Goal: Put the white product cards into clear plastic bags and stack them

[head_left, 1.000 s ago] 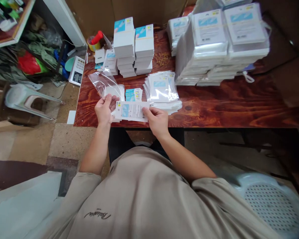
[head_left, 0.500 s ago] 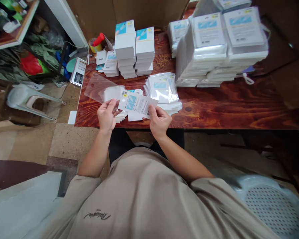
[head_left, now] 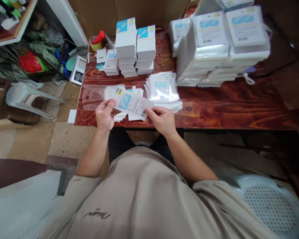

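Observation:
At the near edge of a reddish wooden table (head_left: 226, 106), my left hand (head_left: 104, 114) pinches the mouth of a clear plastic sleeve (head_left: 96, 96) that stretches out to the left. My right hand (head_left: 161, 119) grips the right end of a white printed card (head_left: 132, 103) with a blue picture. The card's left end meets the sleeve's opening by my left thumb. Under the card lie a few loose cards (head_left: 126, 116).
A fanned pile of bagged cards (head_left: 163, 89) lies right of my hands. Two tall stacks of white cards (head_left: 136, 49) stand behind, and big bundles of bagged packs (head_left: 221, 43) fill the back right. A scale (head_left: 77, 70) and a plastic stool (head_left: 27, 99) are on the left.
My right hand lifted the card off the table and turned it toward the sleeve. The sleeve swung from upright to lying flat, pointing left.

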`<state>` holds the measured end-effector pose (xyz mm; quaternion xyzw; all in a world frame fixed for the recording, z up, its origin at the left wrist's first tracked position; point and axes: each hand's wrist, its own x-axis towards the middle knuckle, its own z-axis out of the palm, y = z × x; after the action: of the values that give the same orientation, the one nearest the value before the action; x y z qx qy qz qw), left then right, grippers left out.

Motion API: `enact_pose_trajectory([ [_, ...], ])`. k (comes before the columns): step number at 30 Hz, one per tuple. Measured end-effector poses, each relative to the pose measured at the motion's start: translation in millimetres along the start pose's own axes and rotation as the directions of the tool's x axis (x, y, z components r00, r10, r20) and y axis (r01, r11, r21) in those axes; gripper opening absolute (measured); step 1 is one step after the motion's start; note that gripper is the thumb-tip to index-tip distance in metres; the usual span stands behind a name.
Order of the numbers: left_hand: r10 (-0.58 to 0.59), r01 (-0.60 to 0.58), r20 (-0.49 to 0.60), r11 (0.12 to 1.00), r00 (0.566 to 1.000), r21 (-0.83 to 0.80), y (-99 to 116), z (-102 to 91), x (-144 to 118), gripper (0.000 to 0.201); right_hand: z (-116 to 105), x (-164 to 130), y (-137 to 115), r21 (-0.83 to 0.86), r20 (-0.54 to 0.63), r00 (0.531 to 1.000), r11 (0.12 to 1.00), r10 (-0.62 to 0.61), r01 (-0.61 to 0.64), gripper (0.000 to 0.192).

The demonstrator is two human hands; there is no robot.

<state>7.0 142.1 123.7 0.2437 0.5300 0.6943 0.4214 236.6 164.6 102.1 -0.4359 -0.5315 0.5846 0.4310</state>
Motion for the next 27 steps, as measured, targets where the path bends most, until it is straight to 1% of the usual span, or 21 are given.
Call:
enact_pose_trajectory([
  [3,0.006,-0.006,0.000,1.000,1.000,0.031,2.1,-0.9,1.6,0.043,-7.0,6.3,-9.5,-0.080,0.075,0.997,0.996,-0.033,0.039,0.050],
  [5,-0.008,0.006,0.030,0.999,1.000,0.047,2.2,1.3,-0.8,0.043,-5.9,8.6,-16.3,-0.091,0.098,0.994,0.994,-0.047,0.056,0.050],
  [8,-0.027,0.024,0.081,0.999,0.996,0.048,-3.2,10.5,-12.0,0.044,9.4,7.9,-20.0,0.011,0.096,0.995,1.000,-0.012,0.011,0.047],
  [10,-0.041,0.038,0.125,0.999,0.991,0.029,-10.4,16.9,-21.7,0.047,23.5,7.1,-15.7,0.070,0.078,0.997,0.998,-0.002,-0.004,0.047],
  [11,-0.049,0.046,0.150,0.999,0.987,0.021,-14.3,18.9,-25.9,0.049,29.2,7.2,-11.9,0.063,0.056,0.998,0.998,-0.026,0.023,0.048],
  [12,-0.055,0.053,0.176,0.998,0.983,0.019,-18.0,19.5,-29.2,0.051,33.3,7.9,-7.7,0.021,0.024,0.997,0.997,-0.077,0.077,0.048],
  [14,-0.047,0.039,0.220,0.998,0.974,0.041,-23.0,17.0,-32.6,0.053,35.6,10.5,0.0,-0.138,-0.063,0.972,0.967,-0.225,0.215,0.048],
  [15,-0.036,0.020,0.239,0.997,0.970,0.069,-24.0,14.4,-32.6,0.053,34.3,12.3,2.6,-0.209,-0.101,0.953,0.942,-0.287,0.262,0.048],
  [16,-0.026,-0.003,0.265,0.994,0.964,0.108,-24.0,11.6,-31.6,0.052,32.0,14.3,4.1,-0.246,-0.117,0.940,0.926,-0.321,0.285,0.049],
  [17,-0.030,-0.022,0.304,0.986,0.952,0.164,-23.0,9.0,-29.6,0.052,28.9,16.6,4.7,-0.246,-0.106,0.941,0.925,-0.323,0.290,0.052],
  [19,-0.092,-0.041,0.387,0.946,0.917,0.321,-19.4,4.9,-22.8,0.052,21.5,22.6,4.4,-0.184,-0.013,0.965,0.950,-0.260,0.253,0.057],
  [20,-0.127,-0.050,0.394,0.911,0.910,0.410,-17.3,3.2,-17.6,0.051,16.9,26.6,4.3,-0.164,0.030,0.975,0.961,-0.222,0.224,0.054],
  [21,-0.132,-0.073,0.363,0.863,0.923,0.500,-15.4,1.2,-11.0,0.049,11.4,31.4,4.9,-0.173,0.033,0.980,0.965,-0.194,0.197,0.050],
  [22,-0.095,-0.104,0.296,0.800,0.951,0.591,-13.7,-1.8,-2.9,0.049,4.5,37.0,6.3,-0.219,-0.016,0.983,0.960,-0.181,0.174,0.046],
  [23,-0.010,-0.133,0.201,0.719,0.979,0.682,-12.5,-6.0,6.6,0.050,-3.6,43.1,8.8,-0.298,-0.105,0.977,0.943,-0.188,0.149,0.043],
  [24,0.135,-0.170,0.110,0.613,0.985,0.772,-11.6,-11.9,17.2,0.050,-12.7,49.5,12.1,-0.400,-0.213,0.953,0.909,-0.213,0.114,0.041],
  [25,0.259,-0.175,0.053,0.474,0.964,0.863,-11.2,-19.1,28.4,0.052,-22.3,55.7,16.1,-0.515,-0.306,0.918,0.855,-0.252,0.063,0.039],
  [26,0.311,-0.144,0.035,0.334,0.950,0.931,-11.2,-27.5,39.6,0.059,-31.6,61.3,20.3,-0.626,-0.367,0.884,0.780,-0.290,-0.005,0.039],
  [27,0.312,-0.096,0.023,0.223,0.950,0.970,-11.6,-36.4,50.2,0.067,-39.5,65.7,24.2,-0.714,-0.406,0.854,0.696,-0.325,-0.074,0.039],
])
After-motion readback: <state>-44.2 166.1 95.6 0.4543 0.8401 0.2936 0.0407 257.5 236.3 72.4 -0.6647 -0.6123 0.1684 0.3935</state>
